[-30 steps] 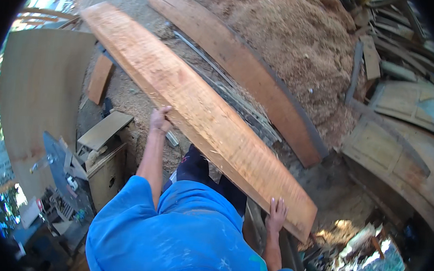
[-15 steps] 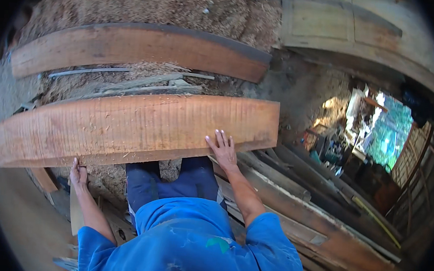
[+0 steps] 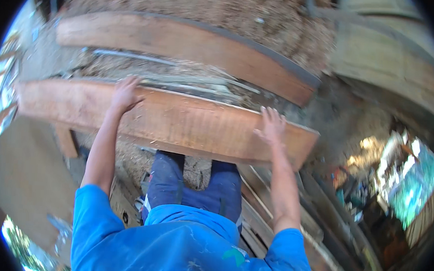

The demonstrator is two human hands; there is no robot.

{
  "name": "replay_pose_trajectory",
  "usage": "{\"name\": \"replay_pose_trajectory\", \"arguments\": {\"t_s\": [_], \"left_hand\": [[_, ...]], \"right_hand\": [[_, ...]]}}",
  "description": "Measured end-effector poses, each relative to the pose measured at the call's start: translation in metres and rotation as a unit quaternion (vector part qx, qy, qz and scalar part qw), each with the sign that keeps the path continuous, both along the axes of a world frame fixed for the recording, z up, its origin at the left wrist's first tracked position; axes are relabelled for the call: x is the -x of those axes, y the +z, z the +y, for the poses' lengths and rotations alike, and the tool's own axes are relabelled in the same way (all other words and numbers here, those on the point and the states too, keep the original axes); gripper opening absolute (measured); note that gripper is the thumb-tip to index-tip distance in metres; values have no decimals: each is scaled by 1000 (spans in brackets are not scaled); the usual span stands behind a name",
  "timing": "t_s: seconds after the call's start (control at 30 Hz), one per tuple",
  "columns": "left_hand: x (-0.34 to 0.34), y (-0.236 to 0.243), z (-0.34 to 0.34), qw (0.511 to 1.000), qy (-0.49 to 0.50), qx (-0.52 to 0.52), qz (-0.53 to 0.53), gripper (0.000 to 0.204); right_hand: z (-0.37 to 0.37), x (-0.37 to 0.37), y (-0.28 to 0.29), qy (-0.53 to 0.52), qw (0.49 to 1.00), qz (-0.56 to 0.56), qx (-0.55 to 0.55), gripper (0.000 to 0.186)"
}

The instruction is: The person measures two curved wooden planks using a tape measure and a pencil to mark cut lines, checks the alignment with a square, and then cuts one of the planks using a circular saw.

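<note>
A long, thick wooden plank [image 3: 187, 123], reddish-brown with rough saw marks and a few shavings on it, lies crosswise in front of my legs. At its far edge, left of the middle, my left hand [image 3: 125, 95] has its fingers hooked over the edge and its thumb on the broad face. Toward the plank's right end my right hand [image 3: 273, 127] rests on the wood. Its fingers stretch apart to the far edge, with the thumb out to the side. Motion blurs both hands somewhat.
Beyond lies a second long board [image 3: 183, 40] with a dark edge, thin strips [image 3: 190, 83] and sawdust-covered ground [image 3: 211, 4]. A pale panelled wooden piece [image 3: 394, 52] stands far right. Stacked timber [image 3: 317, 218] runs at near right; a brown sheet [image 3: 28, 172] is at left.
Both hands have moved from the plank's near side to its far edge, the left from below the near edge, the right from the top face. The view has shifted, moving the scene rightward.
</note>
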State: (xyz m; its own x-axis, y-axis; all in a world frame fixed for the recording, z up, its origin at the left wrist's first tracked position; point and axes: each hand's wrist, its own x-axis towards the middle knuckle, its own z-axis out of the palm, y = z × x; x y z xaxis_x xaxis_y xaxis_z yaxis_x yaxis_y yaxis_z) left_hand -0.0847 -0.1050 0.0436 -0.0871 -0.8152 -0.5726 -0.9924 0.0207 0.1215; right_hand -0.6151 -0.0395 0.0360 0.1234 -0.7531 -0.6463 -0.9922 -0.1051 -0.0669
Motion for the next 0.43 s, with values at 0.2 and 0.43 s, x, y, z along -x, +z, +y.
{"name": "replay_pose_trajectory", "arguments": {"t_s": [0.2,0.43], "left_hand": [[-73,-14,7,975,210,16,-71,83],[-204,23,-3,614,788,37,-32,105]], "right_hand": [[-67,0,-15,58,981,-32,-182,64],[-74,-5,74,116,984,-39,-130,58]]}}
